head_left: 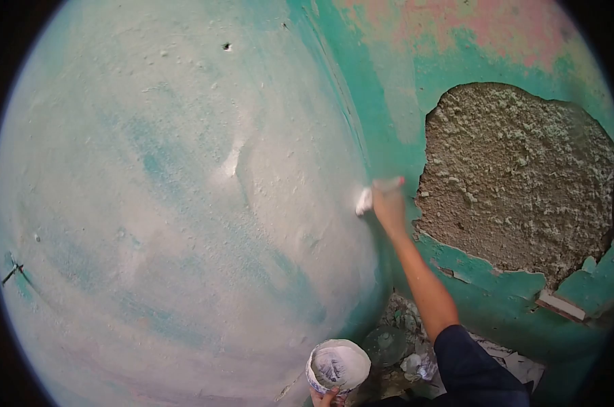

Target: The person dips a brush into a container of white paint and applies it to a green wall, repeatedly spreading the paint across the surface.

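Observation:
My right hand is closed round a paintbrush, blurred by motion, with its white bristles against the wall near the corner. A pinkish handle end shows beyond the fist. At the bottom, my left hand grips a round tub of white paint by its near side, fingers at the rim. The tub is held upright below the brush. Whitish paint covers much of the left wall, with teal streaks showing through.
Bare rough masonry shows in a large hole in the teal right wall. Rubble and plastic waste lie at the wall's foot. A nail-like metal piece sticks out at far left. A small block sits below the hole.

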`<state>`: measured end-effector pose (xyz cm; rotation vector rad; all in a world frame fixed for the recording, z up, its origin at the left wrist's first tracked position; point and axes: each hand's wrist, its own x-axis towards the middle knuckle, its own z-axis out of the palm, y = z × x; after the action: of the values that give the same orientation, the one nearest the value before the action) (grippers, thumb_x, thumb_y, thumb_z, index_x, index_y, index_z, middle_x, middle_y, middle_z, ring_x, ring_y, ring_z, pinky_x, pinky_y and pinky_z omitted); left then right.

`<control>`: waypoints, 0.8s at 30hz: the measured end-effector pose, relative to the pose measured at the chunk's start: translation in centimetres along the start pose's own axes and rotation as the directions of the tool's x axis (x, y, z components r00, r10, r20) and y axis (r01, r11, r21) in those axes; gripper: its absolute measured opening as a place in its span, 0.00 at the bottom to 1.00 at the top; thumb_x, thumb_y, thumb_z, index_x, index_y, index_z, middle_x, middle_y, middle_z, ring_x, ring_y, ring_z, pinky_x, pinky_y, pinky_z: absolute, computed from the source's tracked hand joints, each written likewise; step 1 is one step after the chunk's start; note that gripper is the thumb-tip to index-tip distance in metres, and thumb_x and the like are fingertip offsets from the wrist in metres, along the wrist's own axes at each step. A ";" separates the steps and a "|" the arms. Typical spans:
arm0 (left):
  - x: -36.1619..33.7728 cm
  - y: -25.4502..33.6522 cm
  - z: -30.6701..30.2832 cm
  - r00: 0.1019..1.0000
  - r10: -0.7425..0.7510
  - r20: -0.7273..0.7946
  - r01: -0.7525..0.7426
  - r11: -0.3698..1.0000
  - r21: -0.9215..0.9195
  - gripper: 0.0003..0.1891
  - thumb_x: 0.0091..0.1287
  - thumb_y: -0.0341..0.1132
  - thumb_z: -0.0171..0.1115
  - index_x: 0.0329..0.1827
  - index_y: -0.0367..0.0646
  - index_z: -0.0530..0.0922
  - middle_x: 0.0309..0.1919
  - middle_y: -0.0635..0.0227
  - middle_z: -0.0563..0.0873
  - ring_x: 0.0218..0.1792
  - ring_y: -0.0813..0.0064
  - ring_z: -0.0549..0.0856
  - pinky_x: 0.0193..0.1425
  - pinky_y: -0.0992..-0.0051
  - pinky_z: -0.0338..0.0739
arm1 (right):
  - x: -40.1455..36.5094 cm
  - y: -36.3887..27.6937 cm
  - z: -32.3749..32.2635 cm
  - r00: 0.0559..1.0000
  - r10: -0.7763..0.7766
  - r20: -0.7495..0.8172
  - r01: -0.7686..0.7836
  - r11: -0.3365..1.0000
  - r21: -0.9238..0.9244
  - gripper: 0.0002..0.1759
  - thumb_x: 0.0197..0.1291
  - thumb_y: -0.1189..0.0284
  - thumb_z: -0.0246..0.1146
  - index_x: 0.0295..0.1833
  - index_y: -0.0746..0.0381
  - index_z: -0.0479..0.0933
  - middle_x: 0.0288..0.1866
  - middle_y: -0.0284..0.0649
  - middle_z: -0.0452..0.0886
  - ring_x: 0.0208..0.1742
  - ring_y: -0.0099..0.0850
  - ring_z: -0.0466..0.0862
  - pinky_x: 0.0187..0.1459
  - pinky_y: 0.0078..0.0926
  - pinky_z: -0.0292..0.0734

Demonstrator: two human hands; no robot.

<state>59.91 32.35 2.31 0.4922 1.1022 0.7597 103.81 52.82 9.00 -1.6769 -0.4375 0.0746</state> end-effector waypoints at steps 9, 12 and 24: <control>0.3 -1.0 -1.9 1.000 -0.018 0.002 0.018 1.000 0.002 0.28 0.65 0.30 0.60 0.69 0.44 0.63 0.53 0.62 0.79 0.44 0.70 0.83 0.42 0.72 0.83 | 2.1 -4.8 -0.5 0.990 -0.062 0.125 -0.058 0.634 0.772 0.19 0.71 0.66 0.58 0.62 0.63 0.74 0.55 0.39 0.80 0.53 0.27 0.81 0.53 0.27 0.79; -0.4 -0.3 -0.6 0.997 -0.067 -0.041 0.068 0.997 0.023 0.29 0.65 0.29 0.59 0.70 0.44 0.63 0.52 0.64 0.79 0.43 0.72 0.83 0.41 0.75 0.83 | -1.7 4.0 2.1 0.980 0.075 0.182 -0.197 0.422 0.885 0.22 0.70 0.67 0.58 0.66 0.65 0.69 0.60 0.44 0.76 0.59 0.33 0.80 0.55 0.34 0.79; 0.2 -0.4 -0.8 0.979 -0.172 -0.106 0.180 0.981 0.075 0.31 0.68 0.28 0.56 0.74 0.42 0.57 0.64 0.56 0.72 0.61 0.57 0.78 0.66 0.57 0.76 | -4.2 15.2 1.0 0.908 0.404 0.111 -0.410 0.802 0.435 0.17 0.64 0.67 0.60 0.48 0.70 0.81 0.39 0.46 0.86 0.41 0.36 0.87 0.43 0.33 0.80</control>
<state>59.34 32.23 1.54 0.4245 1.2563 0.5888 103.26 51.02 -6.74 -1.2806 -0.0454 0.4742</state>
